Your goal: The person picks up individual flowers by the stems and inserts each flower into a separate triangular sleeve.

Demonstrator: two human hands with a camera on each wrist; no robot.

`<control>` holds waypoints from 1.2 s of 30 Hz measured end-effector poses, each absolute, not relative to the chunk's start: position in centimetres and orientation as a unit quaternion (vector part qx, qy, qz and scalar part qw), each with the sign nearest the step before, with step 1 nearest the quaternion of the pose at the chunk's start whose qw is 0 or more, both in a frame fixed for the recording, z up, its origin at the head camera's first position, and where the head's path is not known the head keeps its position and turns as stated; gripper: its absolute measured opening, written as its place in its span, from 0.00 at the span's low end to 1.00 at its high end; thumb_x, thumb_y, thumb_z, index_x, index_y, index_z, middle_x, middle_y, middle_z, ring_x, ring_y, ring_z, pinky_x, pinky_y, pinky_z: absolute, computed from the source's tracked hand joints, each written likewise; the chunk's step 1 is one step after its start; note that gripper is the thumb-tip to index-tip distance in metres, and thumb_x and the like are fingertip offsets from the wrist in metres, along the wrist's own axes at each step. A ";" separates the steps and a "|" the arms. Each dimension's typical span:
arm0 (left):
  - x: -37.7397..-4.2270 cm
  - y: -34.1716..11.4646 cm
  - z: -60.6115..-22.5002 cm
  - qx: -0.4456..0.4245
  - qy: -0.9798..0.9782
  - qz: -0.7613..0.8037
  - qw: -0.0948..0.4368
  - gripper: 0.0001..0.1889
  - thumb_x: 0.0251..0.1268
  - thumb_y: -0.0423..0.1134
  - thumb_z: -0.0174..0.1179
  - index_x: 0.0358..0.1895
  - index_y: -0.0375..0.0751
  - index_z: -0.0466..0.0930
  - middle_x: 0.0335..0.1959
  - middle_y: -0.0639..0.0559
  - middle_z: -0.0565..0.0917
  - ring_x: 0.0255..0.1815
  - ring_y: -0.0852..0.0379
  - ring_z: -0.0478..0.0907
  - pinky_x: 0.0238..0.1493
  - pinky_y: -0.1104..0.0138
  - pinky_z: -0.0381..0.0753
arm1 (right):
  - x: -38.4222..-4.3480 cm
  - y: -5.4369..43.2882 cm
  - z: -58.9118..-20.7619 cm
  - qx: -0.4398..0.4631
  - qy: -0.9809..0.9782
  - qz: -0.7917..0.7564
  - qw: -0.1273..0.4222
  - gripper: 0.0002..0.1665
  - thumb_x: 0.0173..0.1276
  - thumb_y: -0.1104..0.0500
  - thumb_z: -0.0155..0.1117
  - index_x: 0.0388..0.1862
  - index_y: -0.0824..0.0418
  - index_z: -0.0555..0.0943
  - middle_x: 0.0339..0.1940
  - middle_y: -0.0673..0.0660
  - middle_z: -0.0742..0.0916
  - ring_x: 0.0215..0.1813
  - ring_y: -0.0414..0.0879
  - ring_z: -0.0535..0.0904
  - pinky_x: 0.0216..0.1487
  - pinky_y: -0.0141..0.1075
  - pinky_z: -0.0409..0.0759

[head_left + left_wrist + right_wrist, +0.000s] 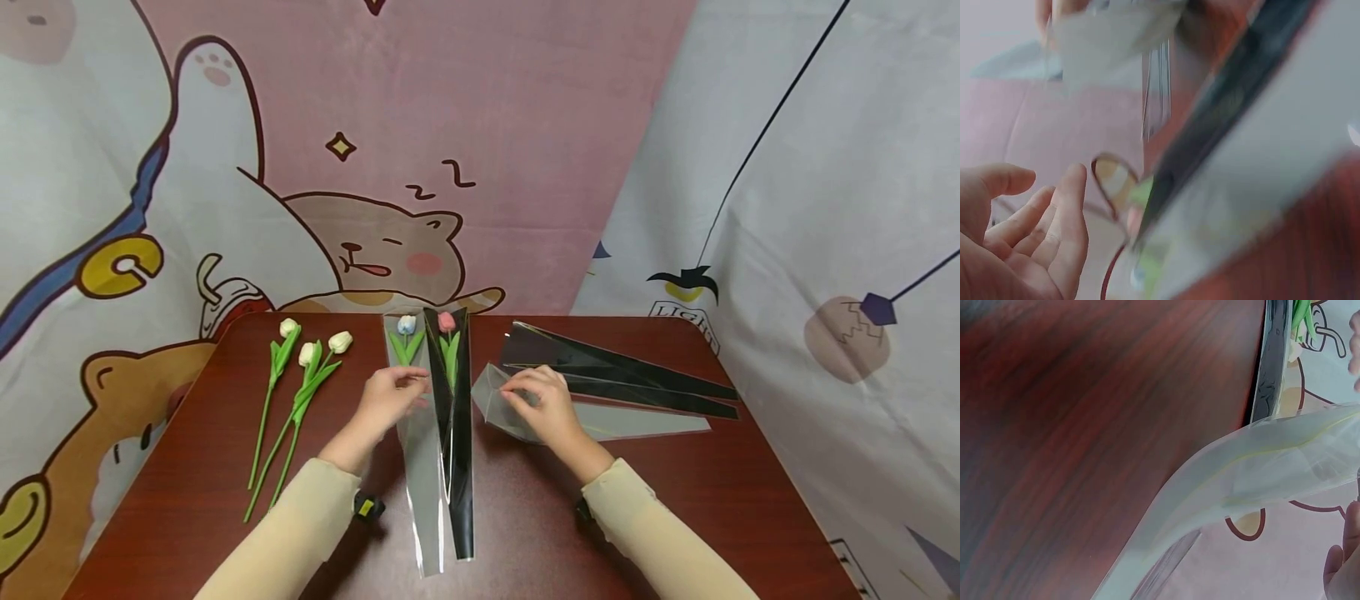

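Note:
My right hand (551,408) pinches the wide end of a whitish see-through flower sleeve (637,420), which is lifted and bent there. In the right wrist view this sleeve (1235,469) curves up off the table. My left hand (390,400) has loosely bent fingers with nothing in them; the left wrist view shows its open palm (1029,250). Beside and beneath it lies a whitish sleeve (423,483) holding a blue-and-white artificial tulip (407,325). Right next to that, a black sleeve (463,500) holds a pink tulip (447,322).
Several loose white tulips (307,355) with green stems lie on the left of the brown table (532,533). Black sleeves (600,354) are stacked at the back right, beside the lifted one. A cartoon-printed cloth (525,167) hangs behind the table.

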State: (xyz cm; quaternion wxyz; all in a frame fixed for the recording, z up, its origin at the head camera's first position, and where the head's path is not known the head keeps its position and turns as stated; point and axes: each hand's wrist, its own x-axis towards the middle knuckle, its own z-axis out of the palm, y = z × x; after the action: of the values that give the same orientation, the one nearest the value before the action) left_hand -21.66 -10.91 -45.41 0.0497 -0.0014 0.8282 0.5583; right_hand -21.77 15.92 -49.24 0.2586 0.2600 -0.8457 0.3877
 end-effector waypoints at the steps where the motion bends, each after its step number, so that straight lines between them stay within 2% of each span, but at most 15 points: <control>1: -21.7 -12.1 -45.4 -0.002 0.837 0.545 0.042 0.14 0.65 0.35 0.56 0.51 0.37 0.80 0.39 0.41 0.86 0.32 0.49 0.86 0.25 0.68 0.79 | -21.8 16.0 -49.2 0.260 -0.845 0.386 0.262 0.06 0.53 0.60 0.74 0.30 0.51 0.87 0.33 0.46 0.87 0.39 0.41 0.75 0.47 0.45 0.68; 4: -21.9 -16.2 -45.2 -0.005 0.878 0.479 0.015 0.16 0.66 0.38 0.55 0.55 0.38 0.78 0.43 0.40 0.85 0.36 0.48 0.85 0.29 0.69 0.78 | -21.8 16.3 -49.2 0.257 -0.845 0.384 0.269 0.06 0.52 0.60 0.74 0.30 0.52 0.87 0.33 0.47 0.87 0.39 0.41 0.75 0.48 0.45 0.68; 7: -21.8 -20.1 -45.0 -0.015 0.917 0.399 -0.014 0.18 0.66 0.40 0.55 0.57 0.38 0.77 0.45 0.40 0.84 0.42 0.45 0.83 0.32 0.65 0.78 | -22.0 16.8 -49.2 0.252 -0.845 0.385 0.271 0.06 0.53 0.60 0.74 0.30 0.52 0.87 0.33 0.47 0.87 0.39 0.41 0.75 0.48 0.45 0.68; 10: -21.4 -23.5 -45.3 -0.030 0.939 0.340 -0.032 0.20 0.66 0.42 0.55 0.58 0.36 0.75 0.48 0.37 0.82 0.47 0.41 0.79 0.38 0.57 0.78 | -21.9 17.1 -49.1 0.247 -0.845 0.389 0.269 0.05 0.54 0.59 0.73 0.30 0.52 0.87 0.33 0.47 0.87 0.39 0.42 0.75 0.48 0.45 0.67; 14: -20.8 -27.2 -46.2 -0.059 0.951 0.302 -0.018 0.24 0.65 0.42 0.56 0.60 0.31 0.71 0.54 0.30 0.77 0.51 0.35 0.74 0.44 0.47 0.75 | -21.9 17.4 -49.1 0.244 -0.845 0.393 0.268 0.05 0.53 0.60 0.74 0.30 0.52 0.87 0.33 0.47 0.87 0.39 0.42 0.75 0.47 0.45 0.67; 17: -20.5 -29.4 -47.0 -0.089 0.953 0.288 0.015 0.27 0.65 0.42 0.55 0.62 0.27 0.66 0.56 0.26 0.72 0.52 0.31 0.71 0.44 0.46 0.74 | -21.8 17.4 -49.1 0.244 -0.844 0.395 0.268 0.06 0.53 0.60 0.74 0.30 0.52 0.87 0.33 0.47 0.87 0.39 0.41 0.75 0.47 0.45 0.67; 20: -20.4 -30.8 -47.7 -0.110 0.951 0.283 0.056 0.30 0.65 0.43 0.55 0.63 0.24 0.62 0.56 0.24 0.70 0.52 0.30 0.71 0.44 0.46 0.74 | -21.8 17.5 -49.3 0.245 -0.845 0.392 0.269 0.06 0.53 0.61 0.74 0.30 0.52 0.87 0.33 0.47 0.87 0.39 0.41 0.74 0.47 0.45 0.67; 24: -20.5 -31.7 -48.4 -0.113 0.950 0.273 0.097 0.29 0.65 0.44 0.54 0.60 0.22 0.64 0.53 0.24 0.73 0.50 0.31 0.72 0.44 0.47 0.75 | -21.8 17.5 -49.3 0.242 -0.847 0.389 0.270 0.06 0.53 0.61 0.74 0.30 0.52 0.87 0.33 0.47 0.87 0.39 0.41 0.75 0.47 0.45 0.67; 31: -20.8 -32.0 -49.0 -0.137 0.946 0.277 0.098 0.26 0.64 0.44 0.55 0.54 0.23 0.71 0.52 0.24 0.73 0.47 0.32 0.73 0.44 0.48 0.75 | -21.7 17.3 -49.2 0.237 -0.846 0.398 0.265 0.06 0.53 0.61 0.74 0.30 0.52 0.87 0.33 0.47 0.87 0.39 0.41 0.74 0.48 0.45 0.66; 36: -20.7 -32.5 -49.5 -0.156 0.941 0.287 0.091 0.20 0.63 0.42 0.57 0.47 0.25 0.76 0.47 0.27 0.76 0.41 0.37 0.75 0.38 0.53 0.76 | -21.9 17.0 -49.3 0.240 -0.848 0.396 0.260 0.06 0.54 0.60 0.74 0.31 0.52 0.87 0.34 0.47 0.87 0.39 0.41 0.74 0.48 0.46 0.66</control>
State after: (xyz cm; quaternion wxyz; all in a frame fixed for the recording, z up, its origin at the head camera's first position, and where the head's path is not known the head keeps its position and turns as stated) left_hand -20.68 -32.54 -49.51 0.0912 -0.1555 0.9410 0.2865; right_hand -21.86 16.99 -49.33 0.2596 0.2399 -0.8476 0.3958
